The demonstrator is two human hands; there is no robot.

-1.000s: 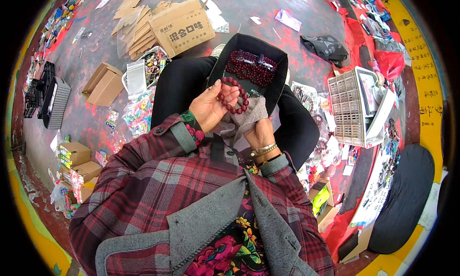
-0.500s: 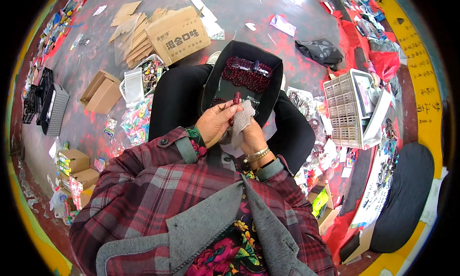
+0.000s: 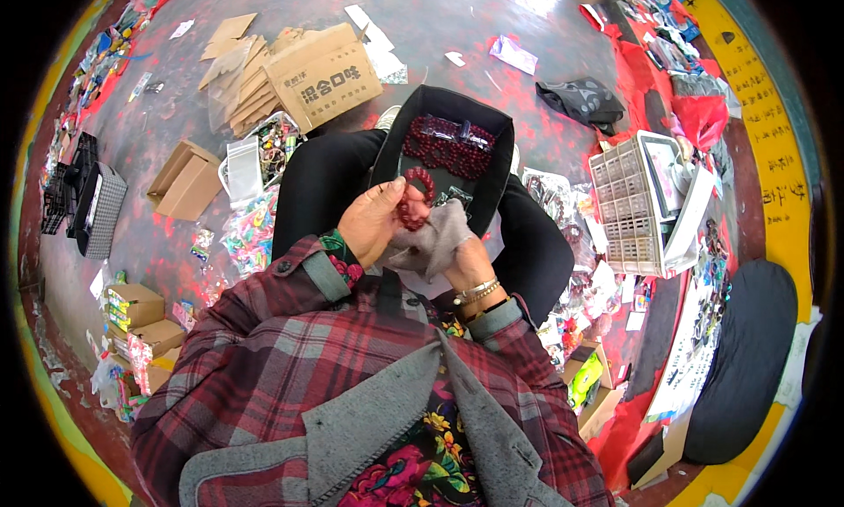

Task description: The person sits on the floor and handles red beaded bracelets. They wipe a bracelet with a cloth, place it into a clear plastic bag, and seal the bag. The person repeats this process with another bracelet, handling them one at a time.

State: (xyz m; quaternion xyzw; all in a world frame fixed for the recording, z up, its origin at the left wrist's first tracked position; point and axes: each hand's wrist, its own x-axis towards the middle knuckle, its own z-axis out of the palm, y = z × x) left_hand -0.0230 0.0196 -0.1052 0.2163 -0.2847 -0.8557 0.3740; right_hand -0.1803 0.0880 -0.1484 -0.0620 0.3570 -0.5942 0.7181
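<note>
My left hand (image 3: pixel 374 221) is closed on a dark red bead bracelet (image 3: pixel 422 180), whose loop stands up from the fingers. My right hand (image 3: pixel 469 262) grips a crumpled pale grey cloth (image 3: pixel 437 234), which hangs between the two hands and lies against the lower side of the bracelet. Just beyond both hands, a black open box (image 3: pixel 498 138) rests between my legs. Inside it lie several dark red bead strings (image 3: pixel 450 146), with clear wrapping among them. My right fingertips are partly hidden by the cloth.
Flattened cardboard (image 3: pixel 321 76) lies at the far left, near a small open carton (image 3: pixel 186 180). A white tub of trinkets (image 3: pixel 242 168) stands by my left leg. On the right are a beige plastic crate (image 3: pixel 624 208), a dark bag (image 3: pixel 580 102) and packaged goods.
The bracelet has opened out into a visible round loop in my left hand. Both hands have shifted slightly, and the cloth has spread out lower between them.
</note>
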